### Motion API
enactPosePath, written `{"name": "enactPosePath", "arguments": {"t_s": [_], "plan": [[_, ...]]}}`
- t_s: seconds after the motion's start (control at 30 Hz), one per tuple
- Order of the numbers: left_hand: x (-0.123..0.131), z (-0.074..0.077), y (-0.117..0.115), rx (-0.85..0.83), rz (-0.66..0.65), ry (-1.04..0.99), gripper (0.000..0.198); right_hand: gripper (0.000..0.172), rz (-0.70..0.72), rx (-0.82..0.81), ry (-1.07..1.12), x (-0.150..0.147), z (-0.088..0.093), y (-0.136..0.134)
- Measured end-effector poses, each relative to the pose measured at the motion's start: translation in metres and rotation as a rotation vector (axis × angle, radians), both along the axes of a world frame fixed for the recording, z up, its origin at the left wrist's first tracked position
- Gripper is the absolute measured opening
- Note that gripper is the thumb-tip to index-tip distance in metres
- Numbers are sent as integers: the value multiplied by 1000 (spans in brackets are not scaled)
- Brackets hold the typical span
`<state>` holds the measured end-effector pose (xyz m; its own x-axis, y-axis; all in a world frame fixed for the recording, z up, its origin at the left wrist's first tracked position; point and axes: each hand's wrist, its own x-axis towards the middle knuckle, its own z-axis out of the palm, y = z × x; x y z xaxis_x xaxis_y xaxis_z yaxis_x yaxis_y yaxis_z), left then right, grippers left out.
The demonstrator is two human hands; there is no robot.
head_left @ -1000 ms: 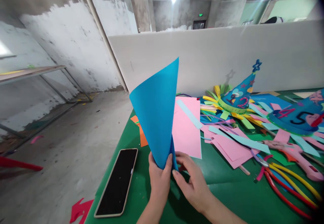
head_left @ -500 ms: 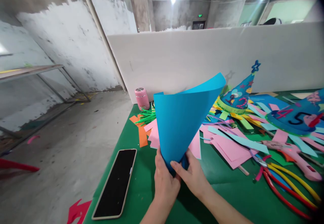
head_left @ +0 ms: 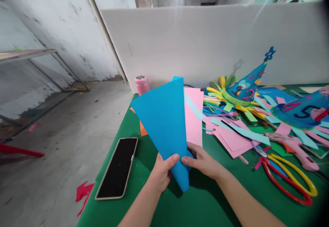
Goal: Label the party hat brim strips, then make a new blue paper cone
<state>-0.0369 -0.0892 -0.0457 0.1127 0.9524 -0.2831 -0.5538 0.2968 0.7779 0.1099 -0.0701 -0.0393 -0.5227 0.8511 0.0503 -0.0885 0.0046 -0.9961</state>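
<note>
Between my hands is a blue paper cone (head_left: 167,117), its narrow end pointing down toward me and its wide end up and away. My left hand (head_left: 163,170) grips the lower left side, thumb pressed on the front. On the right edge, my right hand (head_left: 202,160) pinches the paper with its thumb in front; its other fingers are partly hidden behind. Pink paper sheets (head_left: 194,117) with a pale blue strip lie just behind the cone. A black-screened phone (head_left: 117,168) rests on the green tabletop (head_left: 144,203) to the left.
At the right are two decorated blue party hats (head_left: 243,90), a pink glue gun (head_left: 299,150) and scissors with red and yellow handles (head_left: 288,179). Paper strips spread around them. A pink container (head_left: 142,84) stands at the back left, before a white partition (head_left: 180,42).
The cone has turned in my hands: its wide end now leans left, and its narrow tip shows below my fingers. Both thumbs now press on its front. The view has tilted down.
</note>
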Motion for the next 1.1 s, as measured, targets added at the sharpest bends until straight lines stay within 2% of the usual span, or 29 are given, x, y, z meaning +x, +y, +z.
{"name": "enactPosePath", "arguments": {"t_s": [0.13,0.3,0.37,0.47,0.53,0.7,0.87,1.0,1.1], "plan": [[1,-7,3,-90,118,-21,58,34,-113,21,-116,-14,-3,-5],[0,-6,8,-106,166,4,51,28,-239,131,-300,-16,-9,-12],[-1,-4,10,-88,174,21,51,29,-332,175,-361,-13,-11,-15],[-3,-3,12,-39,183,64,52,30,-515,236,-317,-11,-15,-17],[-3,-5,12,-2,211,112,53,32,-563,226,-220,-11,-17,-18],[7,-10,7,72,256,273,49,58,-413,68,23,-18,-16,-19],[17,-5,-2,184,145,318,64,83,-349,31,145,-24,-10,-19],[18,-4,-7,339,46,269,58,76,-248,-124,272,-21,-9,-18],[17,-5,-8,389,-19,249,59,71,-240,-181,306,-18,-8,-18]]}}
